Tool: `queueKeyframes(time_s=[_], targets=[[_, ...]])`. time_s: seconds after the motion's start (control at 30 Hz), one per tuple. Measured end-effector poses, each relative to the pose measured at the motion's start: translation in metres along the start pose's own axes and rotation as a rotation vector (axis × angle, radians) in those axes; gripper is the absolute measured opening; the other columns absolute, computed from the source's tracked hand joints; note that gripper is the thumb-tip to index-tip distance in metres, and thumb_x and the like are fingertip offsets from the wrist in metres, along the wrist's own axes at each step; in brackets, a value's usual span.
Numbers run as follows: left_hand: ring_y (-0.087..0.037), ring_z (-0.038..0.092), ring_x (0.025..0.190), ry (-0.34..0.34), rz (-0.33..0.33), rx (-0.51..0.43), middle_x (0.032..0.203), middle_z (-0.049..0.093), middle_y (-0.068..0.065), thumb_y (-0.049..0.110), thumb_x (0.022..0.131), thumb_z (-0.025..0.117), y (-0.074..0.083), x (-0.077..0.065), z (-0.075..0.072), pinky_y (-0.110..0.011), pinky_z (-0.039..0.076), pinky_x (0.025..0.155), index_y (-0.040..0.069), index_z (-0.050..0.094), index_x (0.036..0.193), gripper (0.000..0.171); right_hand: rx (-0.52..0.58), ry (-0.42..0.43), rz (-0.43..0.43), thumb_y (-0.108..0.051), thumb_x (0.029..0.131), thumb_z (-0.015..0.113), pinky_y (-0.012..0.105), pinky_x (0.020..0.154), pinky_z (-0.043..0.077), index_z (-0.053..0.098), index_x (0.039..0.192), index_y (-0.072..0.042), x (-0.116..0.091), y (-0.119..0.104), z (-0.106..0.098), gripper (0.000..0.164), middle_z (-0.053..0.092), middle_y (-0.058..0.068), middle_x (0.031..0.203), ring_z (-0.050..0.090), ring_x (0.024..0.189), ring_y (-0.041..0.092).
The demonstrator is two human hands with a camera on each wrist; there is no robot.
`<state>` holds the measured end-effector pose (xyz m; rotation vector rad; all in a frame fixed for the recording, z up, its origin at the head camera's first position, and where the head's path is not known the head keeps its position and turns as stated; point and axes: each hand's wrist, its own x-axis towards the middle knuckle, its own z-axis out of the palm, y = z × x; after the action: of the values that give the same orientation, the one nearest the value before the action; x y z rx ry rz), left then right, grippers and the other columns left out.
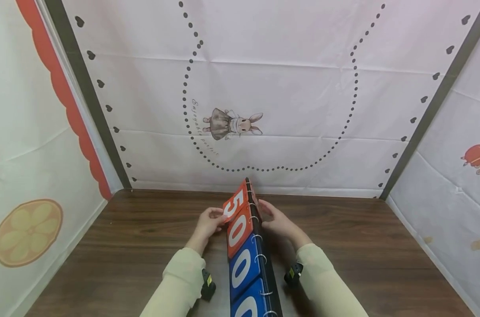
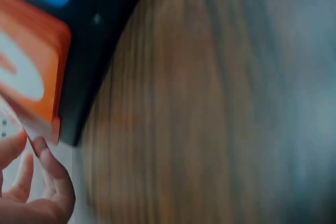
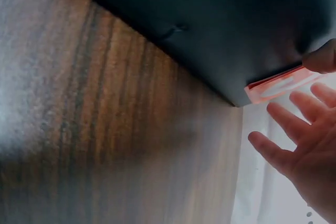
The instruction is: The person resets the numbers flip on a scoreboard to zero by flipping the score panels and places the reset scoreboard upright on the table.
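A flip scoreboard with a black ridge and metal rings stands tent-like in front of me. Its left face carries a red card with a 5, a red card with a 0 and blue 0 cards. At the far end my left hand pinches the edge of the red 5 card between thumb and fingers; the left wrist view shows this card bent away from the stack. Across the ridge, my right hand has its fingers spread beside red cards on the other face, the thumb close against them.
The scoreboard stands on a brown wood-grain table. Behind it hangs a white printed cloth with a rabbit figure; similar cloth walls close both sides. A dark wrist device sits at each pale sleeve.
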<state>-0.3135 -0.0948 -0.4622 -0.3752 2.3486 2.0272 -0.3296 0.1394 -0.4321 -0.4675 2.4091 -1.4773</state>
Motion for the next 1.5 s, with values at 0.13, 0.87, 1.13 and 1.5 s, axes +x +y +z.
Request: queueKeyframes(time_s=[0.13,0.87,1.13,1.5], targets=[[-0.03,0.052,0.103,-0.018,0.021,0.113,0.121,0.05,-0.019,0.015,0.087,0.065,0.004,-0.001,0.01,-0.04,0.048,0.079,0.003,0.054,0.11,0.029,-0.019,0.014,-0.027,-0.006,0.084,0.062,0.046,0.094,0.042,0.034,0.143,-0.012,-0.001,0.002,0.001,0.066,0.043,0.01,0.14,0.039,0.128,0.029],[-0.028,0.02,0.135,-0.222,0.501,0.375,0.147,0.032,0.001,-0.002,0.086,0.052,0.051,-0.019,0.012,-0.06,0.031,0.097,0.025,0.044,0.137,0.059,-0.136,0.737,-0.375,-0.012,0.083,0.062,0.059,0.105,0.01,0.041,0.138,-0.006,-0.008,-0.005,-0.026,0.059,0.024,0.013,0.149,0.017,0.136,0.031],[-0.032,0.028,0.131,-0.239,0.392,0.399,0.147,0.029,-0.004,-0.004,0.085,0.052,0.053,-0.025,0.019,-0.059,0.038,0.092,0.036,0.036,0.14,0.069,0.308,0.48,-0.153,-0.02,0.095,0.052,0.047,0.104,0.029,0.025,0.143,0.0,-0.01,-0.038,-0.022,0.058,0.036,0.02,0.142,0.036,0.129,0.031],[-0.03,0.032,0.127,-0.2,0.444,0.518,0.144,0.034,-0.003,0.004,0.086,0.057,0.057,-0.029,0.019,-0.059,0.035,0.094,0.033,0.034,0.142,0.067,0.105,0.156,-0.298,-0.019,0.101,0.034,0.048,0.106,0.025,0.046,0.131,0.003,-0.001,-0.067,-0.011,0.04,0.044,0.02,0.136,0.036,0.129,0.032]])
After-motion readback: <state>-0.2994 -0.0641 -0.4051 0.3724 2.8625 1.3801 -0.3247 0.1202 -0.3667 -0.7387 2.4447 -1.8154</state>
